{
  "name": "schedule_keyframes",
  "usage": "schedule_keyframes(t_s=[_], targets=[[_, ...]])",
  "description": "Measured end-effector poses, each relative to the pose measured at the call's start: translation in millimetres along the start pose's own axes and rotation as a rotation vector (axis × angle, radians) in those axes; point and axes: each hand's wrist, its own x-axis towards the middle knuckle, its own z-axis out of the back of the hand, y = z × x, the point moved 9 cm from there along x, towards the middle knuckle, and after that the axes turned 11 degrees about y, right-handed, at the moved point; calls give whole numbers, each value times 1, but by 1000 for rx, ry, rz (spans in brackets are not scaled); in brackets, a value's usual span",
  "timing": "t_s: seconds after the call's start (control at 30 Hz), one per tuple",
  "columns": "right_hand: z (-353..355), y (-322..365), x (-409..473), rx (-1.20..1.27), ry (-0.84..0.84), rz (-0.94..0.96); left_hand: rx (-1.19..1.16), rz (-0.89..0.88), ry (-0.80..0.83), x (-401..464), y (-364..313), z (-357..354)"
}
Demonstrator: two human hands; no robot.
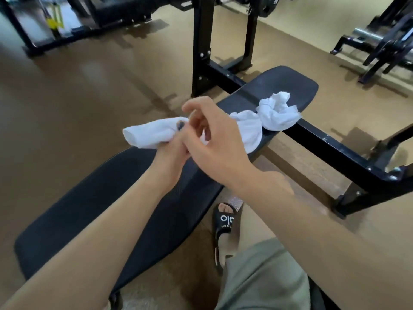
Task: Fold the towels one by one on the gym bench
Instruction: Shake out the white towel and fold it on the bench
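Right now the left hand (pixel 169 151) has its fingers curled round one end of a white towel (pixel 154 133), held just above the counter (pixel 93 198), its long axis running from that grip out to the right toward a second, crumpled towel (pixel 277 113) lying on the far pad. The right hand (pixel 214 139) hovers over the towel's middle, fingers loosely spread and holding nothing. Being nearer the free end, it looks the likelier one to take it.

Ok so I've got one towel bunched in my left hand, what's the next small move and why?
Probably take a free edge with the right hand, which hovers open above it, and pull the towel flat over the bench. The left hand grips it still bunched, and the crumpled towel waits farther along.
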Motion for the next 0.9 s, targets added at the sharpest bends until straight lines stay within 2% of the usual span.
schedule_keyframes(t_s=[0.07,0.1,0.17,0.23,0.27,0.33,0.47,0.53,0.63,0.8,0.9], targets=[[9,-25,-5,-6,-90,-126,-175,-1,-74,-16,-1,18],[8,-38,-5,-37,-76,-191,-218,-11,-83,-24,-3,24],[-8,-62,-5,-120,94,-303,-262,-15,-128,-39,-7,39],[-35,-79,-9,-156,350,-390,-339,9,-208,-52,-8,56],[-51,-86,-15,-104,470,-450,-335,34,-270,-57,-5,65],[-82,-90,-30,72,638,-579,-338,42,-276,-65,-4,78],[-137,-69,-55,483,809,-662,-358,60,-262,-81,0,92],[-149,-58,-60,538,825,-652,-351,95,-276,-89,7,107],[-151,-49,-55,609,742,-661,-346,193,-238,-101,18,119],[-142,-52,-39,647,525,-671,-81,272,24,-118,35,116],[-141,-54,-40,581,499,-661,-10,312,56,-127,50,116]])
